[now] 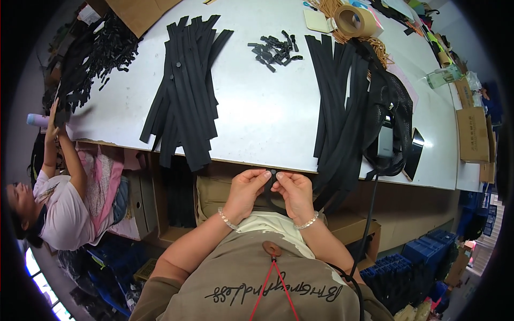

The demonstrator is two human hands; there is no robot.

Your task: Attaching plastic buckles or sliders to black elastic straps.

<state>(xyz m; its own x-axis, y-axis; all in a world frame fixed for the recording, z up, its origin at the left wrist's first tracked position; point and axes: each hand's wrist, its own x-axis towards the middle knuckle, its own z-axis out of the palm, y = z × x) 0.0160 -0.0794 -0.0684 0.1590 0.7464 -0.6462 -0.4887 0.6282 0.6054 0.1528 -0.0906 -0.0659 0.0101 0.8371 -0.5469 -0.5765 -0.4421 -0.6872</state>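
At the table's front edge, my left hand (247, 191) and my right hand (296, 193) are close together, thumbs and fingertips pinched. Between them they hold the end of a black strip (269, 197). A small dark piece at its tip is too small to make out. On the table to the right of my hands lies a bundle of long flat black strips (333, 101), some hanging over the edge. Another pile of black strips (184, 96) lies to the left. Beyond my hands is a small heap of black plastic pieces (276, 51).
A black mesh bag (393, 88) with a grey device (385, 140) and a cable lies at right, near a tape roll (353, 21). At left, a co-worker (64, 203) reaches toward a large heap of black parts (110, 48). Cardboard boxes (474, 134) stand far right.
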